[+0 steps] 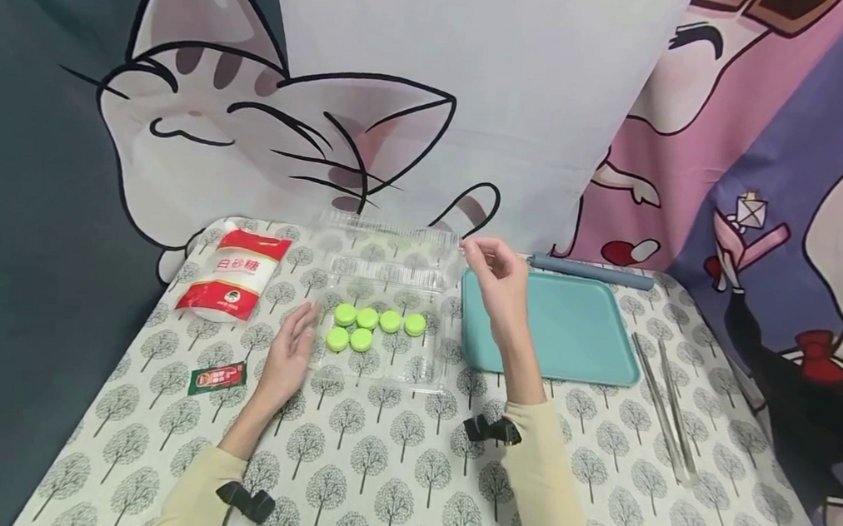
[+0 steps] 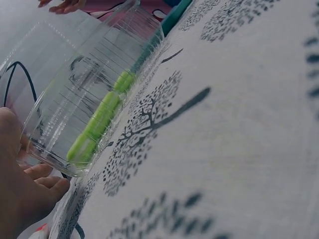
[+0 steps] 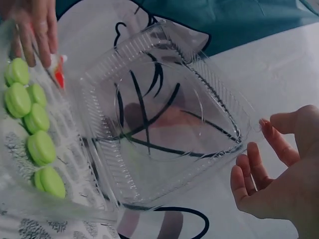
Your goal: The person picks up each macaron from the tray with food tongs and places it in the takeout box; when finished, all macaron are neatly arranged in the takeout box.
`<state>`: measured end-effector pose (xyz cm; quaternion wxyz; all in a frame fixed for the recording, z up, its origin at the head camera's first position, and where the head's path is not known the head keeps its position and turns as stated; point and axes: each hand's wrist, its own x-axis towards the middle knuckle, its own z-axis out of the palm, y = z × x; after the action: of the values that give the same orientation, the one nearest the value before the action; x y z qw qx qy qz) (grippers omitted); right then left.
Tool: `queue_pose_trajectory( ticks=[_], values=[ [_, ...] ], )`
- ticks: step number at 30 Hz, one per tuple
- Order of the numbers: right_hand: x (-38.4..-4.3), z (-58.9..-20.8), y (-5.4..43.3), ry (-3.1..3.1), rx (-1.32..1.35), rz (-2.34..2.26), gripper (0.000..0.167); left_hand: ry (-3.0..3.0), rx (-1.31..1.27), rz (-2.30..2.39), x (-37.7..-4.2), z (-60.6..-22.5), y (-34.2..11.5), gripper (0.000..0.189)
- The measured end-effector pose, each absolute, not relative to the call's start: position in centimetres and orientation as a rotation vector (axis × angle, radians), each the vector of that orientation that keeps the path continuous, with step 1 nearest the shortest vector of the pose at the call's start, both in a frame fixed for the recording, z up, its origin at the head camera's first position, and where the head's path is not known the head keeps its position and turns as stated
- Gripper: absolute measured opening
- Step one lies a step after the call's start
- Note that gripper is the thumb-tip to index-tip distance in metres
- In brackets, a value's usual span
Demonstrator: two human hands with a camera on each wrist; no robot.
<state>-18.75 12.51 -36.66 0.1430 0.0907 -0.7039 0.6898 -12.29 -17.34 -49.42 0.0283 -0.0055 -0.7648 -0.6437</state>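
Note:
A clear plastic clamshell box lies on the table, its hinged lid raised at the back. Several lime-green macarons sit in the base in two rows. My right hand pinches the lid's corner between thumb and index finger, the other fingers loosely bent; the right wrist view shows the lid tilted upright. At the box's left side, my left hand rests with relaxed fingers against or very near the wall. In the left wrist view the fingers are by the box's corner.
Left of the box are a red-and-white sugar bag and a small green-and-red packet. To its right lies a teal tray, with a grey-blue rod behind and metal tongs beside it. A printed curtain hangs behind the table.

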Motion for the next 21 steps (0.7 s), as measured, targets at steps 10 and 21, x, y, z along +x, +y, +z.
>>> queue_pose_trajectory(
  ticks=[10,21],
  values=[
    [-14.2,-37.9,13.0,-2.188,0.321,1.865,0.014,-2.333,0.000,-2.029,-12.5,-49.5,-17.6,0.052],
    [-10.8,-40.3,14.1,-2.403,0.390,1.866,0.014,-2.237,-0.085,-2.263,-12.5,-48.6,-18.3,0.068]
  ],
)
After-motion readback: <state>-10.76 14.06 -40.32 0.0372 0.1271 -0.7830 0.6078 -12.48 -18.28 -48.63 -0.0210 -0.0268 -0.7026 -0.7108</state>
